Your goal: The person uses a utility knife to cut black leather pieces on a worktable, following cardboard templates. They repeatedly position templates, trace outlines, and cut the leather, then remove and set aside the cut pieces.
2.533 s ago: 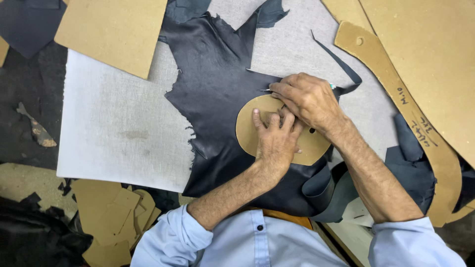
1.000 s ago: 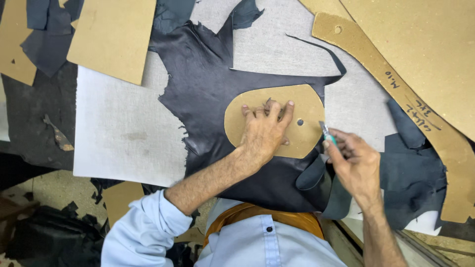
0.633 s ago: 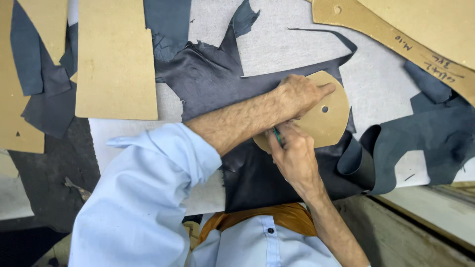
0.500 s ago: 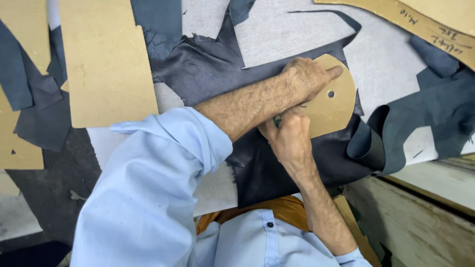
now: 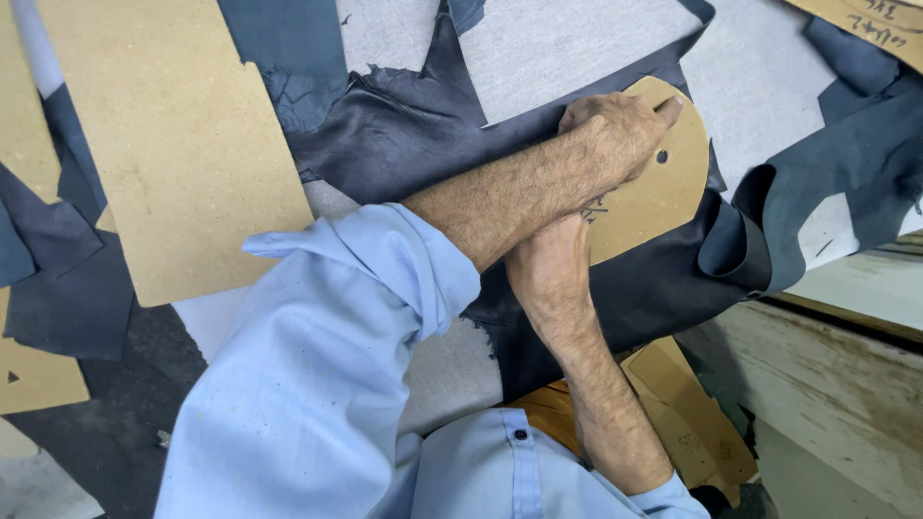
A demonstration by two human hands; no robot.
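Rounded tan cardboard template (image 5: 663,192) with a small punched hole lies flat on the dark leather piece (image 5: 413,135), which is ragged-edged and curled at right.

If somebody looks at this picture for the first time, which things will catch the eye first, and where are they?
In the middle, two bare forearms cross: the left hand presses flat on a rounded tan cardboard pattern, and the right hand lies under the left forearm at the pattern's edge. The pattern lies on a dark navy leather sheet spread over a grey board. At the upper left lies a large rectangular brown cardboard piece.
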